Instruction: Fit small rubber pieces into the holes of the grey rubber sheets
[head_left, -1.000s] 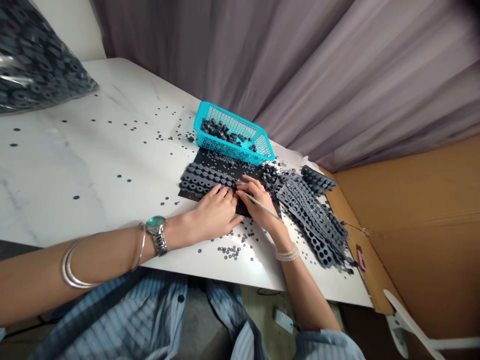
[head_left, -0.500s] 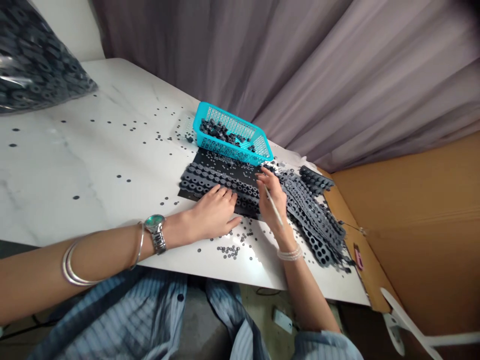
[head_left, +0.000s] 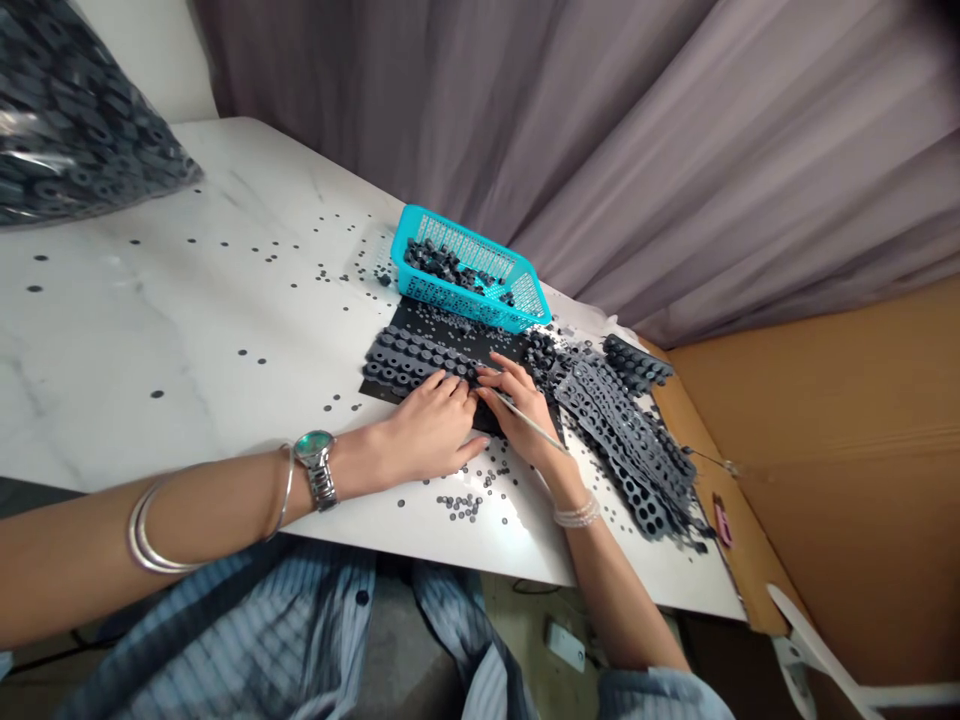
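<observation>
A black rubber sheet (head_left: 420,357) studded with rows of small rings lies on the white marble table (head_left: 187,320). My left hand (head_left: 427,430) rests on the sheet's near edge, palm down with the fingers held together. Beside it, my right hand (head_left: 521,400) pinches a thin metal pick (head_left: 529,420), its tip at the sheet next to my left fingertips. A turquoise basket (head_left: 517,310) holding loose black rings stands just behind the sheet.
A heap of punched-out grey rubber strips (head_left: 630,440) lies to the right. Small black rings and discs (head_left: 461,503) are scattered over the table. A clear bag of black rings (head_left: 67,120) sits at the far left. Brown cardboard (head_left: 840,440) borders the right, a grey curtain (head_left: 600,130) the back.
My right hand went right toward the pile of strips, then came back to the sheet beside my left hand. My left hand stayed on the sheet.
</observation>
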